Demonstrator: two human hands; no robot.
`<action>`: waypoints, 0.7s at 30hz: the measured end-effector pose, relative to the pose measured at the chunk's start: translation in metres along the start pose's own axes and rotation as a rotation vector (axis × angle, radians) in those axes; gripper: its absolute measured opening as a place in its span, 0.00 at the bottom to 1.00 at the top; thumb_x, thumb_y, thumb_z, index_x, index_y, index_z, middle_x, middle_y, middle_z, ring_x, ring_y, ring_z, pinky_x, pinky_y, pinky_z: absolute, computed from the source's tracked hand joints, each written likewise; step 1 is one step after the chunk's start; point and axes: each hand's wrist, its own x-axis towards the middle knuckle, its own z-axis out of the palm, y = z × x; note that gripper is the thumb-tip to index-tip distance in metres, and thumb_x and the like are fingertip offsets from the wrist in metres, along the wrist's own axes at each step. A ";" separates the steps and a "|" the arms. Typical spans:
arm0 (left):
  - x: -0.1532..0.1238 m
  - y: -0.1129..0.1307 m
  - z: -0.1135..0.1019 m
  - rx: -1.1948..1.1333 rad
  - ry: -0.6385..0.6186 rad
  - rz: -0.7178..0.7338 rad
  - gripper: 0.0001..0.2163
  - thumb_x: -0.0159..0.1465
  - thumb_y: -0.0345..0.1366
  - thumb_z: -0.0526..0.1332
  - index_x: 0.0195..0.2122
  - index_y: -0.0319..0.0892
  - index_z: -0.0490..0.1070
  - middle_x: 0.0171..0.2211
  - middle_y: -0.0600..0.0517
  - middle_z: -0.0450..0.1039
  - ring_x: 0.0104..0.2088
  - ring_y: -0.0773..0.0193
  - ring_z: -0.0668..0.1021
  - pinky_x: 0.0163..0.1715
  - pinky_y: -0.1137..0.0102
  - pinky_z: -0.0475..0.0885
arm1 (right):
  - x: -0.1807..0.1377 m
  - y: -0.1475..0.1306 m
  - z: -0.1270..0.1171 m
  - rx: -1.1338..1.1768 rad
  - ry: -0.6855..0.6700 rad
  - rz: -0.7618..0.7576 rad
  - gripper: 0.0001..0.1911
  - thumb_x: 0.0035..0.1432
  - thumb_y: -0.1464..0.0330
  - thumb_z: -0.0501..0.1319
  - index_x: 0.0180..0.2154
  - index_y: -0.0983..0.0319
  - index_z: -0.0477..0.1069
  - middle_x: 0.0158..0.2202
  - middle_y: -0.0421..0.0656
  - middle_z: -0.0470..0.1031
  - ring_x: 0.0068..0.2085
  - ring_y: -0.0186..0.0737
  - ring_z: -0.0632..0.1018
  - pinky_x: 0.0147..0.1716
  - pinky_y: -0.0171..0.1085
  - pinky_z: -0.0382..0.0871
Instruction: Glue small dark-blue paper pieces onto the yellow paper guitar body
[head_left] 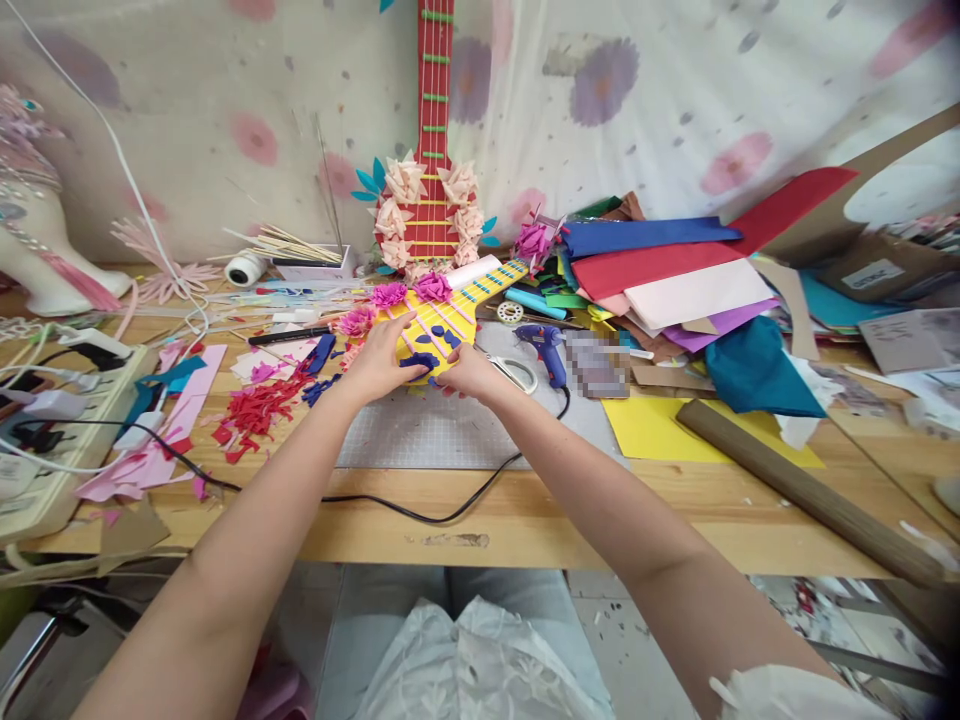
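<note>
A small yellow paper guitar [448, 322] lies on the grey cutting mat [442, 430], with pink strips, magenta paper flowers and dark blue petal pieces on its body. My left hand [379, 362] rests on the guitar's left side, fingers curled over a blue piece [417, 362]. My right hand [471, 375] grips the body's lower right edge, fingers pressed together near the same blue pieces. Both forearms reach in from the bottom of the view.
A blue glue gun [545, 345] and scissors [514, 372] lie just right of my hands, its black cord [420, 505] trailing across the table edge. Coloured paper sheets [675, 280] pile at right, red scraps [259, 410] at left, a power strip [45, 430] far left, a red guitar [431, 180] behind.
</note>
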 end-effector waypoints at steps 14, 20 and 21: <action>0.001 -0.003 -0.002 0.013 -0.046 0.026 0.35 0.50 0.38 0.66 0.59 0.44 0.55 0.57 0.44 0.62 0.58 0.52 0.64 0.57 0.57 0.58 | 0.003 -0.027 -0.004 -0.092 -0.127 0.001 0.13 0.34 0.80 0.65 0.18 0.61 0.63 0.09 0.36 0.62 0.14 0.32 0.64 0.12 0.31 0.55; 0.001 0.000 -0.005 0.031 -0.059 0.025 0.34 0.51 0.37 0.65 0.59 0.42 0.55 0.57 0.43 0.62 0.59 0.52 0.63 0.58 0.58 0.58 | 0.002 -0.033 -0.002 -0.278 -0.149 -0.016 0.07 0.42 0.79 0.61 0.23 0.63 0.66 0.15 0.39 0.67 0.18 0.33 0.69 0.15 0.30 0.56; 0.001 -0.001 -0.006 0.034 -0.061 0.027 0.34 0.51 0.37 0.65 0.59 0.42 0.56 0.57 0.43 0.62 0.59 0.52 0.63 0.58 0.58 0.58 | 0.000 -0.035 -0.002 -0.293 -0.155 0.000 0.06 0.43 0.79 0.61 0.25 0.64 0.67 0.17 0.40 0.68 0.20 0.34 0.70 0.16 0.30 0.57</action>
